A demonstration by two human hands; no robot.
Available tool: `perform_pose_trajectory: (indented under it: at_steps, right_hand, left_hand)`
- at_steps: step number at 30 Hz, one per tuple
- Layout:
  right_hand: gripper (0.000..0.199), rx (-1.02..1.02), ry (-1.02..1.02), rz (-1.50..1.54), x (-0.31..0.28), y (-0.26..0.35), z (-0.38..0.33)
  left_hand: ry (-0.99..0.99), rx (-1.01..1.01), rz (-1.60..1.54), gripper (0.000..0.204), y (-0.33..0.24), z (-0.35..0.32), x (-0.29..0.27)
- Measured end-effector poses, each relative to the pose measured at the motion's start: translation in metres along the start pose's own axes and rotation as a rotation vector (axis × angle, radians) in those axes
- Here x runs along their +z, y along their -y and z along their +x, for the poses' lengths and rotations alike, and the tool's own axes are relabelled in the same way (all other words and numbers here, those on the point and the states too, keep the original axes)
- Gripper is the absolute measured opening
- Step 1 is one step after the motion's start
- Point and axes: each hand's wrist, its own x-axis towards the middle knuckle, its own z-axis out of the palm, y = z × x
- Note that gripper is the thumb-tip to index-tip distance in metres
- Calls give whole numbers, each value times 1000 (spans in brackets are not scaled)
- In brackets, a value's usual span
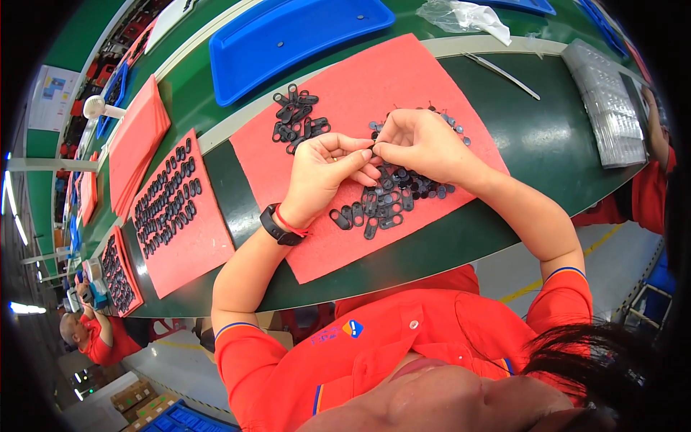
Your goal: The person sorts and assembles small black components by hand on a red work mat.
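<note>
My left hand and my right hand meet over a pink foam mat, pinching a small black part between their fingertips. Fingers cover most of that part, so its full shape is hidden. Below my hands lies a loose pile of black oblong pieces with a ring-like opening at one end. Small round grey discs are mixed in at its right side, and more discs spread behind my right hand. Beyond my left hand, a second heap of black oblong pieces rests on the mat.
Left of the mat, another pink sheet carries rows of black pieces. Stacked pink sheets and a blue tray stand farther back. A white stick-like tool and clear plastic trays lie rightward. Other people sit at both sides.
</note>
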Motion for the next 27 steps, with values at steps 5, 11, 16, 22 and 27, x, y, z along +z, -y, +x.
perform_pose_trajectory:
  at_steps: [5,11,16,22,27]
  right_hand:
    - [13,2,-2,-7,1,0,0]
    - [12,-6,-1,-26,2,-1,1]
    - [11,-5,-3,-35,2,0,0]
    - [12,-6,-6,-16,3,-1,0]
    - [12,-9,13,9,3,-2,0]
  left_hand:
    - [-8,-11,1,14,1,0,-1]
    - [-7,-31,-12,13,0,1,-2]
    - [-20,-40,-14,12,0,2,-1]
    - [-24,-48,-36,11,-2,2,0]
    - [-13,-37,-33,11,1,1,-2]
